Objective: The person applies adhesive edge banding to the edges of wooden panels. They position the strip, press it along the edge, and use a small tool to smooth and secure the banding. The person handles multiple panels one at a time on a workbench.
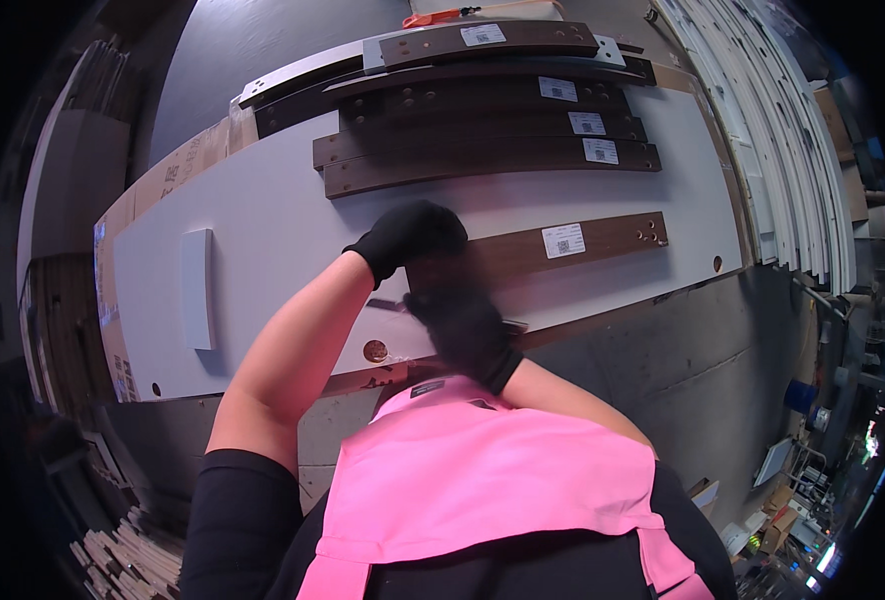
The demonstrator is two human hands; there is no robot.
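A brown board (603, 240) with a label and holes lies on a large white panel (263, 210). My left hand (413, 240), in a black glove, is curled over the board's left end. My right hand (458, 330), also gloved in black and smeared by motion, is just below it near the panel's front edge, fingers curled around a thin dark object (388, 303) that I cannot make out. A round hole (376, 351) in the panel is left of my right hand.
Several brown boards (488, 152) with labels are stacked along the panel's back, beside white and dark pieces. A narrow white piece (198, 290) lies at the left. Long white strips (793, 180) stand at the right, more boards (68, 180) at the far left. An orange item (443, 15) is behind.
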